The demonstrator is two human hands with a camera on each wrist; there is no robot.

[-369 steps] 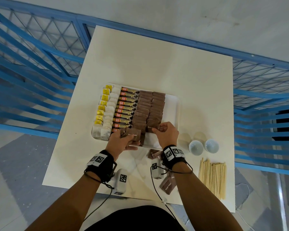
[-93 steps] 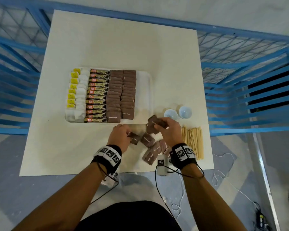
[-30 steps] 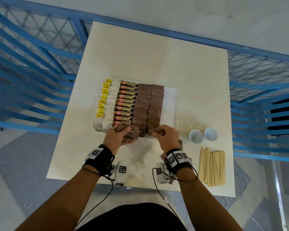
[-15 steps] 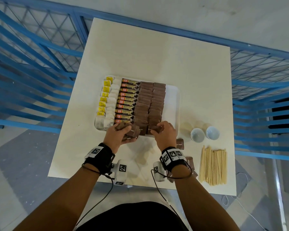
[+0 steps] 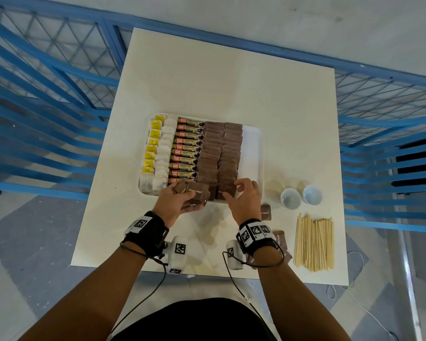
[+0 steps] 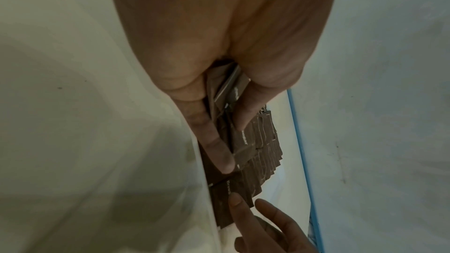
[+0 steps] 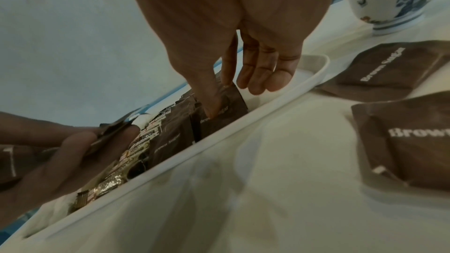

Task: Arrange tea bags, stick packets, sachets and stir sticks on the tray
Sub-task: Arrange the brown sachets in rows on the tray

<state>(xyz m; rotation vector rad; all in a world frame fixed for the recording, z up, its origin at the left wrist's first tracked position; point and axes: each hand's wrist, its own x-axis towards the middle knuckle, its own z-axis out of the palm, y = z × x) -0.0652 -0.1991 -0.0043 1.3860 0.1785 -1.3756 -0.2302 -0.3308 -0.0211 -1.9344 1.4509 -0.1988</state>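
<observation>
A white tray (image 5: 253, 143) holds a column of tea bags (image 5: 158, 153), a column of stick packets (image 5: 186, 153) and two columns of brown sugar sachets (image 5: 219, 153). My left hand (image 5: 182, 193) grips a small stack of sachets (image 5: 197, 193) at the tray's near edge. The stack shows between thumb and fingers in the left wrist view (image 6: 239, 138). My right hand (image 5: 231, 190) pinches one sachet (image 7: 231, 107) between thumb and forefinger. That sachet stands at the near end of the right column. Stir sticks (image 5: 314, 242) lie on the table at the right.
Loose sachets (image 5: 266, 212) lie on the table beside my right wrist, close in the right wrist view (image 7: 389, 72). Two small cups (image 5: 290, 198) stand right of the tray. A bare strip runs along the tray's right side. Blue railings surround the table.
About 3 s ago both hands were gathering loose sachets off the table. They have since come back to the tray's near edge, and the right hand has lowered a sachet onto the right column.
</observation>
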